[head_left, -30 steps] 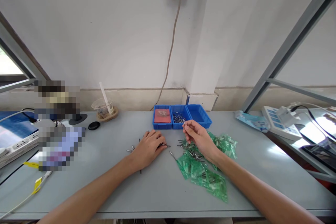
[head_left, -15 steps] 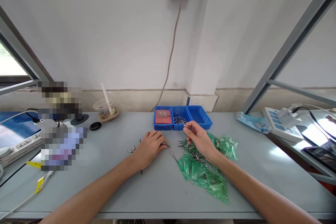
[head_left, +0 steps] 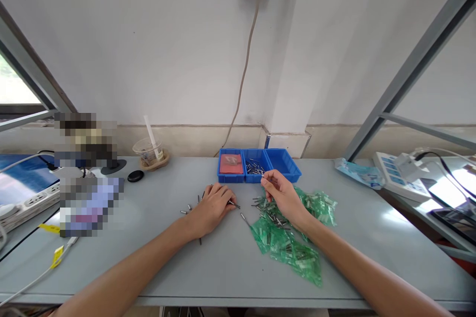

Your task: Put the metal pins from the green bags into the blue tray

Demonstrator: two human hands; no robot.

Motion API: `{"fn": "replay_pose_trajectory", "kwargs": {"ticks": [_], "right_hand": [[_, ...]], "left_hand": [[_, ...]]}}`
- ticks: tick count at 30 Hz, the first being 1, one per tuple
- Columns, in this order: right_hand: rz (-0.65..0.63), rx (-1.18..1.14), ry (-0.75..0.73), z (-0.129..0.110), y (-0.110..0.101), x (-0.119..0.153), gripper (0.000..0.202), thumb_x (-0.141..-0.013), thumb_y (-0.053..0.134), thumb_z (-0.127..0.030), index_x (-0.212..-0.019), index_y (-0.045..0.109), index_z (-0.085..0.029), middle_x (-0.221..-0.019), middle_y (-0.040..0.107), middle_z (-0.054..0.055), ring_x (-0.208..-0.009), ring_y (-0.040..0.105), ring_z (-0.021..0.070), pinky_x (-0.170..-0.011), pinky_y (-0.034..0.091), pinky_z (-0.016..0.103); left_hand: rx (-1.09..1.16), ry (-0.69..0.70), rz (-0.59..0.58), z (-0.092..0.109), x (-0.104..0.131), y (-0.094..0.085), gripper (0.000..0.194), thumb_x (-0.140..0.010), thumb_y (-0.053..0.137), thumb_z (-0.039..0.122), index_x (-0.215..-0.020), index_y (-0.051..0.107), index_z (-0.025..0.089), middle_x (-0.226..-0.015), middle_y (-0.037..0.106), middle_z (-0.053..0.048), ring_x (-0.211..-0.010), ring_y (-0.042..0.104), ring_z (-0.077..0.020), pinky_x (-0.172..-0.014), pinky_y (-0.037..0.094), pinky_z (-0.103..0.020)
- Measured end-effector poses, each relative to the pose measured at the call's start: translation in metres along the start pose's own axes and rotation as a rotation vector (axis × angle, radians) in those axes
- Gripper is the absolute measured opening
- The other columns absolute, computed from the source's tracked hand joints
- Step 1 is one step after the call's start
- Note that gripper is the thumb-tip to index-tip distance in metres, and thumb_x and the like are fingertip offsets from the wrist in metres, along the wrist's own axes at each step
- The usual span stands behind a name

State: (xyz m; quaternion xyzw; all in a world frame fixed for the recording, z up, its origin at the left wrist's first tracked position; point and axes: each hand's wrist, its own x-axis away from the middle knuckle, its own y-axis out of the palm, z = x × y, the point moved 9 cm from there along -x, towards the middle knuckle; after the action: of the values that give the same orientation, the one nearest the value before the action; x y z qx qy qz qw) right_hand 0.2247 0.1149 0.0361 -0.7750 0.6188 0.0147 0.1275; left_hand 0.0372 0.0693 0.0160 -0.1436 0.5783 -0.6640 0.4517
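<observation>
My left hand (head_left: 212, 210) rests on the table with curled fingers. Slim metal pins (head_left: 234, 204) stick out between its thumb and fingertips. More loose pins (head_left: 183, 212) lie to its left and partly beneath it. My right hand (head_left: 280, 192) is raised just in front of the blue bins, thumb and forefinger pinched on a small metal pin (head_left: 263, 176) whose tip barely shows. Below that hand, a pile of pins (head_left: 277, 220) lies on crumpled green plastic bags (head_left: 293, 250). One single pin (head_left: 243, 218) is between the two hands.
Three joined blue bins (head_left: 231, 178) stand near the wall; the left holds a red packet (head_left: 230, 163), the middle several pins (head_left: 255, 167). A cup with a straw (head_left: 147, 151), a black round lid (head_left: 136, 176) and power strips (head_left: 35, 203) are left. A blue packet (head_left: 359, 173) lies right.
Both hands keep almost the same place and grip. The view has shifted very slightly; the pins and bags look unmoved.
</observation>
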Motion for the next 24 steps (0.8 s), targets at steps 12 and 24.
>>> {"fn": "replay_pose_trajectory", "kwargs": {"ticks": [12,24], "right_hand": [[0.010,0.006,0.004,0.0022,-0.0016,-0.0016,0.030,-0.098,0.061,-0.054,-0.097,0.058,-0.024,-0.085,0.058,-0.001,-0.064,0.049,0.0147,-0.060,0.043,0.030],[0.006,-0.070,0.017,0.0038,-0.0007,-0.0023,0.034,-0.099,0.059,-0.057,-0.098,0.063,-0.023,-0.078,0.059,0.000,-0.063,0.048,0.0143,-0.058,0.043,0.028]], "left_hand": [[-0.078,0.044,0.042,0.0038,-0.0007,-0.0034,0.010,-0.107,0.059,0.029,-0.104,0.060,0.019,-0.105,0.068,-0.003,-0.102,0.053,-0.0247,-0.094,0.036,-0.040],[-0.078,0.086,0.046,0.0075,0.0004,-0.0043,0.010,-0.109,0.055,0.027,-0.106,0.058,0.019,-0.105,0.067,-0.004,-0.100,0.053,-0.0249,-0.089,0.038,-0.038]]}}
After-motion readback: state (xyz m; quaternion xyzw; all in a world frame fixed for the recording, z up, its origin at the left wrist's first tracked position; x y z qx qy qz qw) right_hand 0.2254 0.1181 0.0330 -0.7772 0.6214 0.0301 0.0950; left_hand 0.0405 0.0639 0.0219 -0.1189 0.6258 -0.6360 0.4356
